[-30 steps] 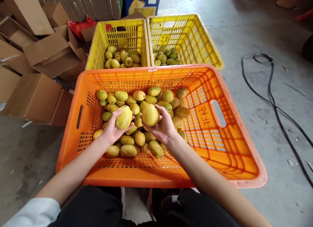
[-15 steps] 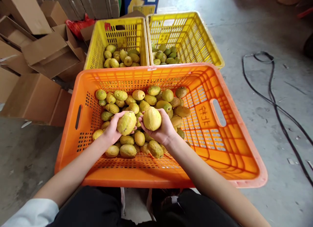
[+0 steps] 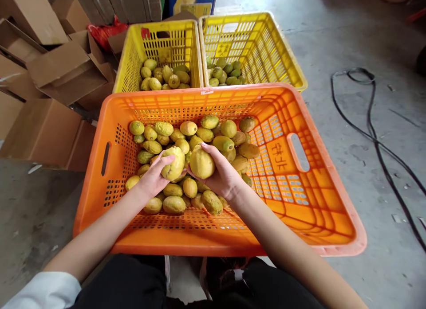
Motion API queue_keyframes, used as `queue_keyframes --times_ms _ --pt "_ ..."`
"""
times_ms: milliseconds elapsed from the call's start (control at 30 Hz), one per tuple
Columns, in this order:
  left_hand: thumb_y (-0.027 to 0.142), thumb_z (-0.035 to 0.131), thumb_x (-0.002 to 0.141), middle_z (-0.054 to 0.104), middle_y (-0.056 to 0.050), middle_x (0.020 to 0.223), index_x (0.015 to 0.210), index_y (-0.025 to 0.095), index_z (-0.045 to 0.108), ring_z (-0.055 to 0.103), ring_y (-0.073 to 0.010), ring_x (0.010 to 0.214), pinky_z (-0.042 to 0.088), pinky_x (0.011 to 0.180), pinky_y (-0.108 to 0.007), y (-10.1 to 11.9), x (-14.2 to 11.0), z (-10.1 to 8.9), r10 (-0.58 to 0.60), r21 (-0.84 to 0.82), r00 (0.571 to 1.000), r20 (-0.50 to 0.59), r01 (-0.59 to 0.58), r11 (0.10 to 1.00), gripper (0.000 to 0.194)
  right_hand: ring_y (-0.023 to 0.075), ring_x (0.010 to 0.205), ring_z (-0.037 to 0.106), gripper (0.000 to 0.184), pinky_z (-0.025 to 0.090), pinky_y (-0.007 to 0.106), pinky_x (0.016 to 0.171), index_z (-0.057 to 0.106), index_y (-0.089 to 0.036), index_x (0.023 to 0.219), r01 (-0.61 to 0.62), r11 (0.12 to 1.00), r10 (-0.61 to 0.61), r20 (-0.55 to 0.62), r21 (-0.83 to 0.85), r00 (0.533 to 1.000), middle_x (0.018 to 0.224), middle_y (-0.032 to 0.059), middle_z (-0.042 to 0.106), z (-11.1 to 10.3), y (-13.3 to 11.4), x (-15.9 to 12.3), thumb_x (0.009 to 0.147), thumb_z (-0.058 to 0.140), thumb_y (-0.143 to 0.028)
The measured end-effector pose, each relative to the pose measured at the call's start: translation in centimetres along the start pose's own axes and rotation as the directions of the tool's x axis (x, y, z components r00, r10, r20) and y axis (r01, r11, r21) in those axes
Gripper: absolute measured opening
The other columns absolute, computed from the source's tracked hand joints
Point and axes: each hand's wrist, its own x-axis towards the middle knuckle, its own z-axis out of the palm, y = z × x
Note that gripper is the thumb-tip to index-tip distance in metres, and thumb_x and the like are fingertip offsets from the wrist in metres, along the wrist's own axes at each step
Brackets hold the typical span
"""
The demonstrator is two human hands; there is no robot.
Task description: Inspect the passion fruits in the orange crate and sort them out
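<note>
A big orange crate [image 3: 319, 211] sits on the floor in front of me, with a heap of yellow-green fruits [image 3: 186, 136] in its left half. My left hand [image 3: 151, 180] is closed round one yellow fruit [image 3: 173, 163] just above the heap. My right hand [image 3: 223, 176] grips another yellow fruit [image 3: 201, 163] right beside it. The two held fruits almost touch. My forearms reach in over the crate's near rim.
Behind the orange crate stand two yellow crates: the left yellow crate [image 3: 133, 56] and the right yellow crate [image 3: 282, 52], each with several fruits. Cardboard boxes [image 3: 49, 100] pile up at the left. A black cable [image 3: 376, 136] runs over the concrete floor at the right.
Both hands have turned their fruits and drawn them closer together, slightly lower toward the heap. The view has shifted a little.
</note>
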Motion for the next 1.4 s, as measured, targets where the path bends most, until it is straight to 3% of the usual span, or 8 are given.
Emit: queue_keyframes --times_ms 133,300,533,633,767,1033,1233,1400 --pt "0.030 0.065 0.093 0.076 -0.007 0.084 0.101 0.014 0.072 0.072 -0.0194 0.069 0.062 0.065 -0.027 0.4 0.4 0.1 -0.068 -0.064 0.990 -0.121 0.060 0.996 0.019 0.0180 0.068 0.068 0.012 0.065 0.032 0.065 0.062 -0.021 0.095 -0.084 0.996 0.083 -0.051 -0.007 0.995 0.076 0.0020 0.069 0.0 -0.4 0.1 0.097 0.063 -0.034" --pt "0.040 0.056 0.097 0.076 -0.009 0.083 0.116 0.015 0.071 0.072 -0.0216 0.061 0.061 0.056 -0.031 1.0 0.5 -0.2 -0.141 -0.132 0.989 -0.052 0.134 0.982 0.035 0.0212 0.065 0.070 0.032 0.062 0.029 0.055 0.066 -0.016 0.097 -0.155 0.988 0.156 -0.045 0.018 0.987 0.071 0.0084 0.070 -0.2 -1.0 0.3 0.100 0.050 -0.044" --pt "0.036 0.042 0.104 0.078 -0.010 0.090 0.136 0.018 0.065 0.073 -0.0212 0.062 0.060 0.055 -0.030 1.4 0.3 -0.1 -0.129 -0.201 0.991 -0.032 0.120 0.972 0.044 0.0206 0.066 0.069 0.032 0.063 0.029 0.054 0.066 -0.017 0.103 -0.159 0.979 0.169 -0.075 0.125 0.983 0.075 0.0098 0.071 -0.5 -1.2 0.6 0.100 0.048 -0.044" --pt "0.036 0.040 0.106 0.078 -0.010 0.092 0.139 0.018 0.064 0.075 -0.0219 0.065 0.061 0.057 -0.031 1.5 0.3 -0.1 -0.120 -0.227 0.992 -0.037 0.109 0.968 0.044 0.0201 0.066 0.069 0.026 0.064 0.031 0.056 0.064 -0.021 0.103 -0.080 0.985 0.094 -0.083 0.152 0.992 0.078 0.0061 0.071 -0.7 -1.2 0.8 0.098 0.058 -0.045" --pt "0.033 0.042 0.106 0.078 -0.011 0.092 0.138 0.016 0.064 0.078 -0.0251 0.074 0.064 0.063 -0.034 1.6 0.2 -0.1 -0.118 -0.240 0.991 -0.064 0.099 0.966 0.043 0.0184 0.065 0.069 0.021 0.065 0.032 0.057 0.061 -0.025 0.101 0.021 0.998 -0.015 -0.108 0.055 0.994 0.081 0.0006 0.071 -0.7 -1.3 0.8 0.092 0.073 -0.040" --pt "0.042 0.057 0.102 0.077 -0.010 0.091 0.118 0.017 0.069 0.077 -0.0233 0.076 0.066 0.065 -0.033 1.5 0.3 -0.3 -0.101 -0.233 0.989 -0.109 0.073 0.970 0.032 0.0189 0.069 0.071 0.015 0.061 0.028 0.056 0.062 -0.023 0.100 -0.012 1.000 0.013 -0.114 0.004 0.993 0.079 0.0020 0.072 -0.8 -1.1 1.1 0.096 0.065 -0.037" --pt "0.027 0.072 0.090 0.075 -0.006 0.091 0.113 0.017 0.068 0.075 -0.0193 0.077 0.064 0.065 -0.026 1.3 0.5 -0.5 -0.080 -0.250 0.986 -0.144 0.042 0.967 0.025 0.0159 0.066 0.070 0.017 0.055 0.022 0.051 0.063 -0.025 0.099 0.064 0.995 -0.067 -0.046 -0.080 0.997 0.079 -0.0014 0.073 -1.2 -0.9 1.6 0.092 0.073 -0.036" --pt "0.024 0.070 0.091 0.074 -0.006 0.089 0.111 0.016 0.067 0.074 -0.0195 0.077 0.062 0.061 -0.025 1.3 0.7 -0.5 -0.079 -0.256 0.984 -0.160 0.036 0.966 0.022 0.0196 0.065 0.073 0.015 0.055 0.024 0.048 0.061 -0.022 0.101 -0.007 0.996 0.001 -0.066 -0.092 0.998 0.078 0.0026 0.073 -0.8 -1.1 1.5 0.096 0.063 -0.036"
